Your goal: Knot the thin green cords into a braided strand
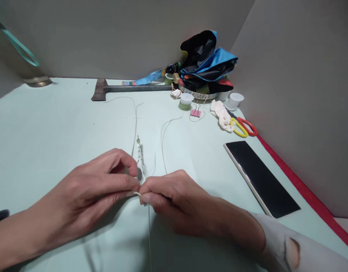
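Note:
My left hand (102, 189) and my right hand (176, 198) meet at the middle of the table, fingertips nearly touching. Both are closed in a pinch on a thin pale cord (136, 193), a short bit of which shows between them. Just beyond the fingers lies a narrow knotted white-and-green strip (139, 151), its near end hidden by my hands. Loose green strands (134, 132) run away from it toward the back left. Another strand (162, 141) curves off to the right, and one thin thread (149, 238) hangs toward the table's near edge.
A hatchet (134, 88) lies along the back. Behind on the right sit a blue-and-black fabric bag (216, 64), a thread spool (186, 101), a pink binder clip (195, 113), another white spool (235, 100), crumpled white cloth (221, 115) and scissors (243, 127). A phone (260, 177) lies right.

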{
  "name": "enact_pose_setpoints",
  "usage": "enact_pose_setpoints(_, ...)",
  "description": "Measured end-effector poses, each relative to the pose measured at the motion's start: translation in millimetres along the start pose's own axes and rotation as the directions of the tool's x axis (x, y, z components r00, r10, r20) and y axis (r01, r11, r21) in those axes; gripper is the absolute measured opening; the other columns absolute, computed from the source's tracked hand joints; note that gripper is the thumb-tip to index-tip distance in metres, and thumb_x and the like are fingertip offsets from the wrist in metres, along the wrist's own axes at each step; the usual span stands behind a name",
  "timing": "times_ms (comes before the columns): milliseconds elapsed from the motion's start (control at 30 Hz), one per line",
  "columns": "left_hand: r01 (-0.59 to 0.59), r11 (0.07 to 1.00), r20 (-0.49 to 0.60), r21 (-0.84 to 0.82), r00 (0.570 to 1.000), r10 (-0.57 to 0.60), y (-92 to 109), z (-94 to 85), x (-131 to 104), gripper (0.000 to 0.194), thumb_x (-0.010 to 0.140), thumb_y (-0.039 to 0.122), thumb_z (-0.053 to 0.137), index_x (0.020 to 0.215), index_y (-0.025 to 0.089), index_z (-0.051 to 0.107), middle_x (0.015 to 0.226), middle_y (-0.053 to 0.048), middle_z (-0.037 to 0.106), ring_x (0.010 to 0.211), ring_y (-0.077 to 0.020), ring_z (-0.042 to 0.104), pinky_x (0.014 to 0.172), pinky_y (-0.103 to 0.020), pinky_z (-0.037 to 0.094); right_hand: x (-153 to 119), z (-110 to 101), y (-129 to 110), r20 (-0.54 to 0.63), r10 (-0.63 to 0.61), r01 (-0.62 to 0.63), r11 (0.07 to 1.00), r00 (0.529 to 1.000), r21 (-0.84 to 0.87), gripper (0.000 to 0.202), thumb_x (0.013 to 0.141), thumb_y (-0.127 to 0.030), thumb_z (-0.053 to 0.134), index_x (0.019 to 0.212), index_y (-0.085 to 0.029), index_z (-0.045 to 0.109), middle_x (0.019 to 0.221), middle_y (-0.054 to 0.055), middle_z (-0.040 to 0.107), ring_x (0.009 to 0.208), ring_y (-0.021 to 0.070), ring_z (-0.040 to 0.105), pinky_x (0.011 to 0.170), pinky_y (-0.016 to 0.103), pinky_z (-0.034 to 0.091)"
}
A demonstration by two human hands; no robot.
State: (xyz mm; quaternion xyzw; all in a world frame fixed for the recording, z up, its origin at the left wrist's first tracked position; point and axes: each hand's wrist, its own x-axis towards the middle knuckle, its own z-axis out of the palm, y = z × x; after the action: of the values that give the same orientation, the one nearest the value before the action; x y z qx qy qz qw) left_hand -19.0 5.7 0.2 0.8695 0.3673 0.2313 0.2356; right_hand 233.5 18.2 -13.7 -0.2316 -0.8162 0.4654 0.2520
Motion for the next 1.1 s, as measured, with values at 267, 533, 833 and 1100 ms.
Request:
enact_pose_setpoints(267,-0.011,0.994,0.139,-0.109,0.99,0.026,-2,-6.0,10,0.029,0.111,0.022,0.048,0.101,0.028,0.076,0.111,0.0,0.065,0.092,-0.0159,0.063,0.081,-0.019,0.053,-1,10,-3,-0.102,0.084,-0.09,0.995,0.991,-0.052,0.024,0.102,-0.026,0.053,0.08,-0.025,0.043,0.067,-0.008,0.043,0.059,0.0099,0.035,0.06,0.025,0.031)
enact_pose_setpoints(533,-0.014,0.993,0.12,-0.121,0.992,0.028,-5,-3.5,9,0.024,0.109,0.025,0.058,0.101,0.034,0.078,0.12,0.003,0.069,0.1,-0.0158,0.067,0.085,-0.018,0.054,4,12,-1,-0.114,0.138,-0.139,0.99,0.984,0.001,0.028,0.093,-0.019,0.053,0.068,-0.023,0.04,0.061,-0.009,0.033,0.057,0.0086,0.027,0.057,0.027,0.025)
enact_pose_setpoints(833,0.181,0.983,-0.294,0.04,0.942,-0.162,7,-3.9,-10,0.011,0.108,0.031,0.063,0.106,0.033,0.073,0.106,0.008,0.073,0.088,-0.0123,0.065,0.073,-0.019,0.049,8,-7,-18,0.054,0.427,-0.423,0.854,0.903,0.302,0.019,0.09,-0.024,0.063,0.072,-0.02,0.06,0.059,-0.009,0.037,0.059,0.0089,0.033,0.055,0.026,0.028)
enact_pose_setpoints(1100,0.212,0.97,-0.138,-0.118,0.964,-0.228,10,20.9,-29,0.028,0.109,0.032,0.063,0.127,0.044,0.081,0.119,0.006,0.085,0.096,-0.0146,0.081,0.085,-0.015,0.062,8,-11,-16,0.091,0.428,-0.426,0.807,0.899,0.409,0.018,0.095,-0.028,0.068,0.079,-0.019,0.069,0.068,-0.007,0.049,0.066,0.0102,0.04,0.058,0.026,0.03)
